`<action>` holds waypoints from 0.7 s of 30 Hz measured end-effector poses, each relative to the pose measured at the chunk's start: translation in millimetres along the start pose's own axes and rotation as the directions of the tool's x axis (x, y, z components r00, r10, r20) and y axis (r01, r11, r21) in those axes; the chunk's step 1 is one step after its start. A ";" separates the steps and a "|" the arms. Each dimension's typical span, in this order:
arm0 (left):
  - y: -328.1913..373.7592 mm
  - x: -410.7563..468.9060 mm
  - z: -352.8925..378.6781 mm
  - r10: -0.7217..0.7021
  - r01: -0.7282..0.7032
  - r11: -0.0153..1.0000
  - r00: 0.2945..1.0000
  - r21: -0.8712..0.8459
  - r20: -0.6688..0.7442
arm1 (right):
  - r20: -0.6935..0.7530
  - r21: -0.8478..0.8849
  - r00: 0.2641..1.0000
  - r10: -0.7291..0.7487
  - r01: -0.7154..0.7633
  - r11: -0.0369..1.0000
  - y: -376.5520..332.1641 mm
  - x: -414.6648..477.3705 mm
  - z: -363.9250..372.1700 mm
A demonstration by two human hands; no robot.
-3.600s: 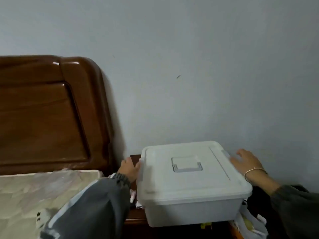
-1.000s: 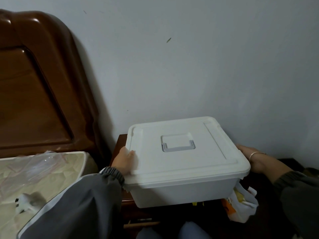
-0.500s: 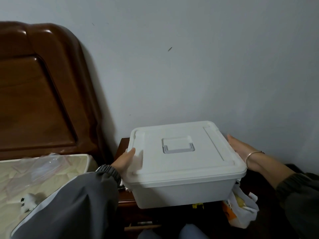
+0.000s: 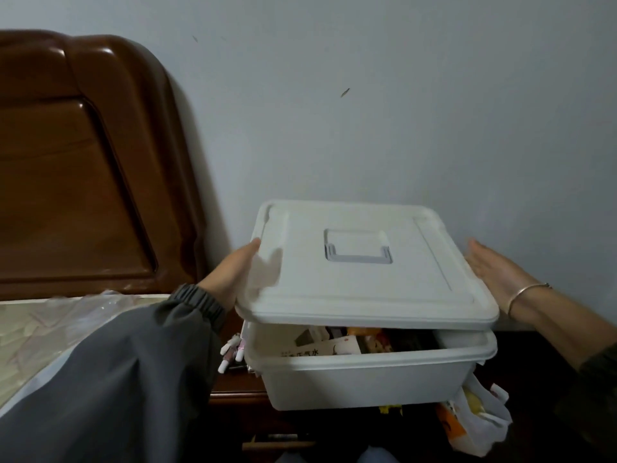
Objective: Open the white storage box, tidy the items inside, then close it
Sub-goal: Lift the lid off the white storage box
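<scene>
We log the lid [image 4: 364,282] raised above the white storage box [image 4: 367,379], held between the grips. The left grip [image 4: 230,279] pinches its near edge. The right grip [image 4: 494,269], fingers straight, presses the opposite edge. The box sits just below both.

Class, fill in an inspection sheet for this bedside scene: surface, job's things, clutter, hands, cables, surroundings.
Surface: dark wooden nightstand; the box stands on it.
Job's things: white storage box; lid raised at the front, packets showing in the gap.
Clutter: small white tubes left of the box; plastic bag at its lower right.
Hands: left hand holds the lid's left edge, thumb on top; right hand flat at its right edge.
Cables: nothing seen.
Surroundings: wooden headboard, mattress, grey wall.
</scene>
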State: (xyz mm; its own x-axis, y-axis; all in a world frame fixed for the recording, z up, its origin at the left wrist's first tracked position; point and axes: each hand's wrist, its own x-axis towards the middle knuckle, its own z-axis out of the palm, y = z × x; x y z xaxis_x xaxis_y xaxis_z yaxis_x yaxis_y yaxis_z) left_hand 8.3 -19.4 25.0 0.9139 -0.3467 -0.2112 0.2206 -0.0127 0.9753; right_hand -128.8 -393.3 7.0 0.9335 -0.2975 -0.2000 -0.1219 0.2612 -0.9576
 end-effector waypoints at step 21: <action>47.5 227.9 8.0 0.268 -0.273 0.962 0.924 0.022 -0.273 | -0.226 -0.461 0.875 -0.429 0.292 0.838 -83.4 214.3 13.3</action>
State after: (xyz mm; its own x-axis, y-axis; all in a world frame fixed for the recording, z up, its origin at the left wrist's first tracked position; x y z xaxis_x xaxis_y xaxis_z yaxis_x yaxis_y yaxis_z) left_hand 224.3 -106.5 23.7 0.9965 -0.0679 0.0488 -0.0447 0.0613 0.9971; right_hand 85.9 -466.6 46.8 0.7927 -0.5795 0.1892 0.0151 -0.2917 -0.9564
